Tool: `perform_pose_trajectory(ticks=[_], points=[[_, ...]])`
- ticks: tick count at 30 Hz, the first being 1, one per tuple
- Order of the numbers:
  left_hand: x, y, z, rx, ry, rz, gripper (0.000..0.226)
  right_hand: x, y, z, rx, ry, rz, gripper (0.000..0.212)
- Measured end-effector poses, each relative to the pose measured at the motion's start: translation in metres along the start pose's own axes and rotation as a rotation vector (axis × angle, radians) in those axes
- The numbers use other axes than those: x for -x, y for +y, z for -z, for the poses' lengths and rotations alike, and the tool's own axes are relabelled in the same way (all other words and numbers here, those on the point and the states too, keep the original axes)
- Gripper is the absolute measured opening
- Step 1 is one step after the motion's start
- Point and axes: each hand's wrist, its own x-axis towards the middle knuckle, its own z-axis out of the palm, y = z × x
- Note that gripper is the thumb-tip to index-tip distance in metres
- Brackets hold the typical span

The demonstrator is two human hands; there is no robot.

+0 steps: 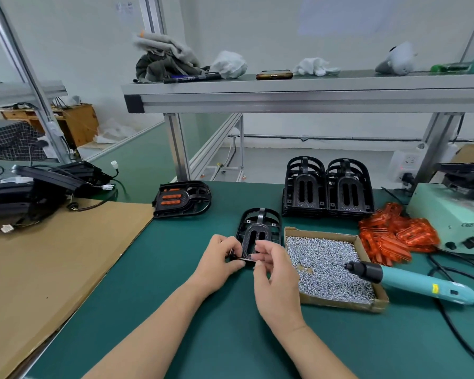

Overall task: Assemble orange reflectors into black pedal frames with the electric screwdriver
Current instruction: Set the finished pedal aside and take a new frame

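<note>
The desk (203, 337) is covered in a matte green mat, and a flat sheet of brown cardboard (52, 255) lies over its left side. Toward the far edge stand two stacks of frames (327, 190), glossy black plastic, arch-topped, ribbed, each with two long slots. A shallow cardboard tray (367, 303) sits right of centre, heaped with small bright steel screws (329, 266). Beyond its far right corner lies a tangled pile of translucent orange reflectors (394, 239). The electric screwdriver (411, 280) – teal body, black nose – lies on its side across the tray's near right corner, bit over the screws, cable trailing toward the right edge. Near the far left of the mat lies a finished pedal (182, 199) with orange bars showing in its slots.

The pedal frame (259, 228) I am working on lies mid-desk, just left of the tray, with both slots bare. My left hand (219, 261) grips its near left corner, fingers curled around it. My right hand (274, 272) pinches the near edge between forefinger and thumb, though I cannot tell whether anything small sits in that pinch.

Bare mat runs from my wrists to the near edge – open room there, tighter on the right.
</note>
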Motion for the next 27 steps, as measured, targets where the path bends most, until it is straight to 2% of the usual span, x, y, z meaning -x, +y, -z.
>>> perform_pose_trajectory(ticks=[6,13,20,24,27], points=[[0.012,0.008,0.0,0.083,0.122,0.042,0.014,0.003,-0.003,0.016,0.03,0.065,0.029,0.036],[0.024,0.018,-0.004,0.35,0.28,0.054,0.016,0.004,0.003,0.036,0.028,0.108,0.013,0.034],[0.038,0.042,0.001,0.778,0.324,0.106,0.005,0.002,0.0,0.045,0.006,0.111,-0.003,0.036],[0.06,0.056,0.001,1.027,0.264,0.117,0.006,0.004,-0.003,0.055,0.022,0.141,0.018,0.038],[0.079,0.059,0.0,1.116,0.235,0.146,0.01,0.006,-0.005,0.068,0.058,0.154,0.022,0.043]])
